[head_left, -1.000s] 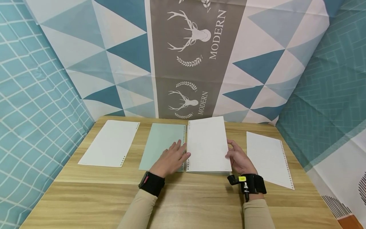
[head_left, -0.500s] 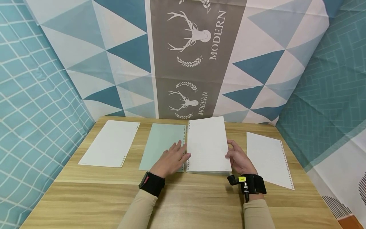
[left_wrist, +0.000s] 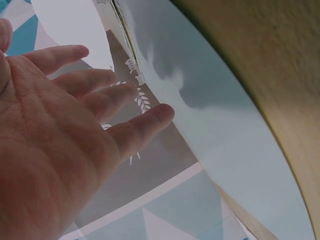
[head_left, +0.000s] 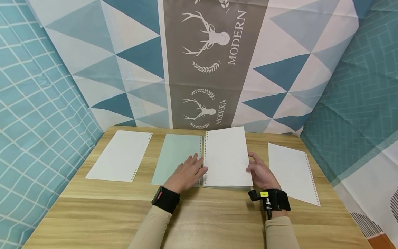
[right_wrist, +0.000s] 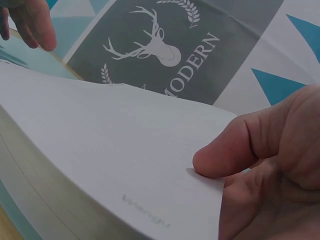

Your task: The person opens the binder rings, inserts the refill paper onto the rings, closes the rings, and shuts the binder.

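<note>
A white sheet (head_left: 227, 157) with punched holes down its left side lies tilted up at the middle of the table, over further pages. My right hand (head_left: 262, 174) pinches its right edge, the thumb (right_wrist: 215, 157) on top. In the right wrist view the paper bends upward, and faint print shows near its corner. A pale green punched cover (head_left: 174, 152) lies flat on the left. Above it my left hand (head_left: 185, 174) is held with fingers extended and spread, its fingertips near the white sheet's punched edge. The left wrist view shows its shadow on the green cover.
One loose white punched sheet (head_left: 119, 155) lies at the table's left, another (head_left: 292, 174) at the right, beside my right wrist. The wooden table (head_left: 214, 218) meets a patterned cloth (head_left: 205, 62) at the back. More cloth hangs along both sides.
</note>
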The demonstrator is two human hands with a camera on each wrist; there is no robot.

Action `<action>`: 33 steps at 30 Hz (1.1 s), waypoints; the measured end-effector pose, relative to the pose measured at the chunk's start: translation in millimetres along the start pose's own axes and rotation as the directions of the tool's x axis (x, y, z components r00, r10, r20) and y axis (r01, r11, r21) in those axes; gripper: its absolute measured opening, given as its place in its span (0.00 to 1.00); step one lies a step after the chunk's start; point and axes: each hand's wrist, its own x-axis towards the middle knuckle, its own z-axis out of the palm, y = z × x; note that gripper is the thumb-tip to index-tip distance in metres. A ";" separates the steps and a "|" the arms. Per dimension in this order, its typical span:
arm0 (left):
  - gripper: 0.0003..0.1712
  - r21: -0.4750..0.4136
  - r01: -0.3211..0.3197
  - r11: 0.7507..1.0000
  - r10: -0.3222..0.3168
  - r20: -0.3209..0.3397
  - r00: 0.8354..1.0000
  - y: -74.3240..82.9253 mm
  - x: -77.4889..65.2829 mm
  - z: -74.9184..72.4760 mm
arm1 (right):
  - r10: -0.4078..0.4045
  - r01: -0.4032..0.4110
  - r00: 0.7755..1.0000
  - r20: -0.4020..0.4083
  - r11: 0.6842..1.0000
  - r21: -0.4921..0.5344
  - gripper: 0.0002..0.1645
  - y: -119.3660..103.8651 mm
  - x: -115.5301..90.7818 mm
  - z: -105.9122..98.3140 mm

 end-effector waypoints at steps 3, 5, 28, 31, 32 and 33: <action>0.39 0.007 0.005 1.000 -0.005 0.007 1.000 -0.1 0.8 0.3 | 0.001 -0.001 1.000 -0.003 1.000 -0.003 0.42 0.7 1.0 0.1; 0.38 0.002 0.012 1.000 -0.012 0.016 1.000 -0.3 0.6 0.6 | 0.004 -0.004 1.000 -0.005 1.000 -0.006 0.42 1.2 1.5 1.1; 0.37 0.091 -0.011 0.996 0.007 0.044 0.999 1.2 0.1 7.1 | 0.006 -0.006 1.000 0.004 1.000 -0.008 0.43 -1.2 0.5 5.8; 0.37 0.122 -0.012 0.992 0.008 0.032 0.999 3.4 0.7 10.1 | 0.005 -0.005 1.000 -0.012 1.000 -0.017 0.42 -1.1 0.3 5.1; 0.37 0.124 -0.011 0.992 0.007 0.028 1.000 4.4 0.6 10.2 | 0.004 -0.005 1.000 -0.016 1.000 -0.015 0.42 -1.2 0.1 5.0; 0.37 0.124 -0.009 0.992 0.006 0.027 1.000 5.0 0.6 10.2 | 0.002 -0.002 1.000 -0.017 1.000 -0.019 0.42 -1.4 0.1 4.7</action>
